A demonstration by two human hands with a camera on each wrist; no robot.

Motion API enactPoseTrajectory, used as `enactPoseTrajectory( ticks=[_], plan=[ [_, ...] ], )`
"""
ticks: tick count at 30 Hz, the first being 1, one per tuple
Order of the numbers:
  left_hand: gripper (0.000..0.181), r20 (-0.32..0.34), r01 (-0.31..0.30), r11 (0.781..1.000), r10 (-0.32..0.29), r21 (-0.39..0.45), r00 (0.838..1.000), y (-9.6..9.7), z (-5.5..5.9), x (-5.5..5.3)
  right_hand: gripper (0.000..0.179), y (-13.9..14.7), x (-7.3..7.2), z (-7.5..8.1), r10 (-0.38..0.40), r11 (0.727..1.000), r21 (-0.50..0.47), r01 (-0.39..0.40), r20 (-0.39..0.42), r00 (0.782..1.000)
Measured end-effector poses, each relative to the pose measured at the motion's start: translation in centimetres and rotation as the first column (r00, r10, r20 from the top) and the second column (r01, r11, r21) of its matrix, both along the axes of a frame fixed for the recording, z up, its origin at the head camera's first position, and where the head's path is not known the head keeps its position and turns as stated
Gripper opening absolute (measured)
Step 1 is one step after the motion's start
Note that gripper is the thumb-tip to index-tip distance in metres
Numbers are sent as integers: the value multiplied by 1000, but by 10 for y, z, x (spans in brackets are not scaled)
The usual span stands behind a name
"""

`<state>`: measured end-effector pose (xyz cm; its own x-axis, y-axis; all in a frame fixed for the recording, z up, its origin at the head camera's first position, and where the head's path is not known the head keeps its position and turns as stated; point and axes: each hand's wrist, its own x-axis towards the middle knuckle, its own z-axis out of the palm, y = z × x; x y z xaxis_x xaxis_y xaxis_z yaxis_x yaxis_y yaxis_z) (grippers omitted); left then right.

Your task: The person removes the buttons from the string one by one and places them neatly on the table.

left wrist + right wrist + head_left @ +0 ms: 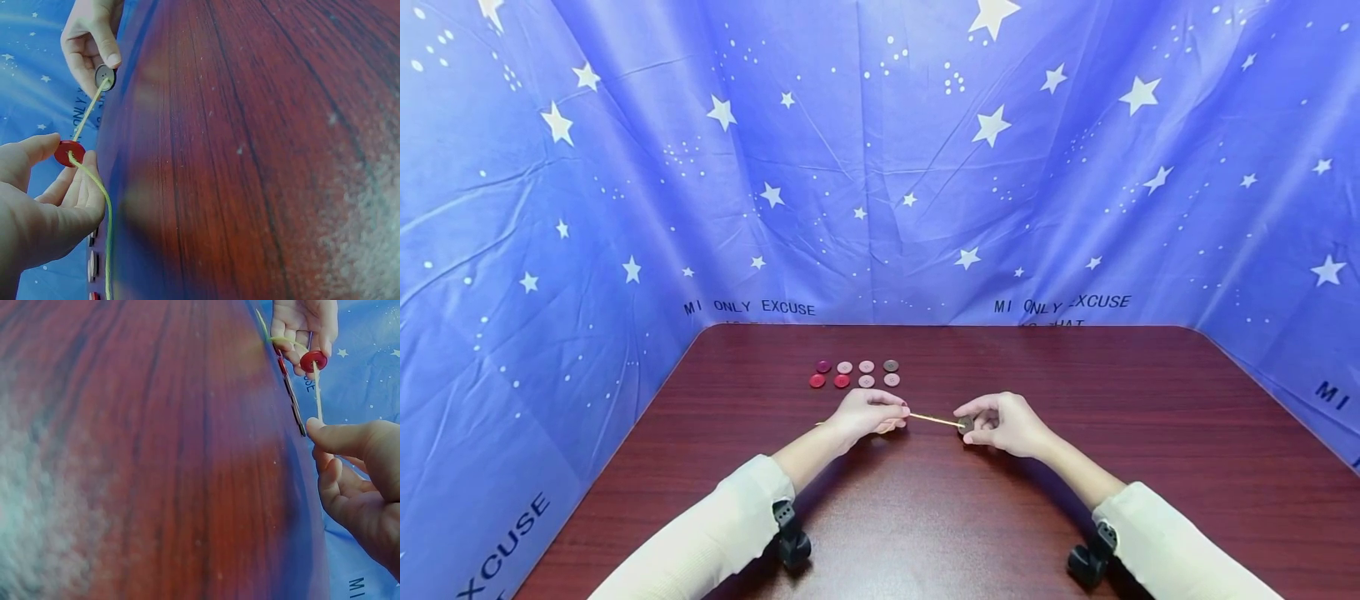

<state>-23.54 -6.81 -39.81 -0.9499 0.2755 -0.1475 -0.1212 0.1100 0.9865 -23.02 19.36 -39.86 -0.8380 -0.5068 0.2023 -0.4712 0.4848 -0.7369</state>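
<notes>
My left hand (867,414) pinches a red button (62,155) at its edges between thumb and fingers, above the table. A yellow string (934,419) runs through the red button, and its loose tail hangs down beside the left palm in the left wrist view. To the right, my right hand (1011,427) holds a dark grey-brown button (102,74) between thumb and fingertips. The string's other end reaches that button and passes into its holes. Between the two buttons the string is stretched nearly straight. In the right wrist view, the fingers hide the dark button.
Beyond the left hand, two rows of buttons lie on the brown wooden table (1000,517): a purple one (823,367), two red ones (817,381), several pale pink ones (867,367) and a grey-brown one (891,366). A blue star-patterned curtain (865,167) surrounds the table's far sides.
</notes>
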Motion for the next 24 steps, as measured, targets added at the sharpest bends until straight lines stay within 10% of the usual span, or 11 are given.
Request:
enactPoseTrajectory(
  ticks=[24],
  plan=[
    [29, 11, -34, 999, 34, 18, 999, -7, 3, 1, 26, 5, 0, 0, -80, 996, -44, 80, -8, 997]
  ],
)
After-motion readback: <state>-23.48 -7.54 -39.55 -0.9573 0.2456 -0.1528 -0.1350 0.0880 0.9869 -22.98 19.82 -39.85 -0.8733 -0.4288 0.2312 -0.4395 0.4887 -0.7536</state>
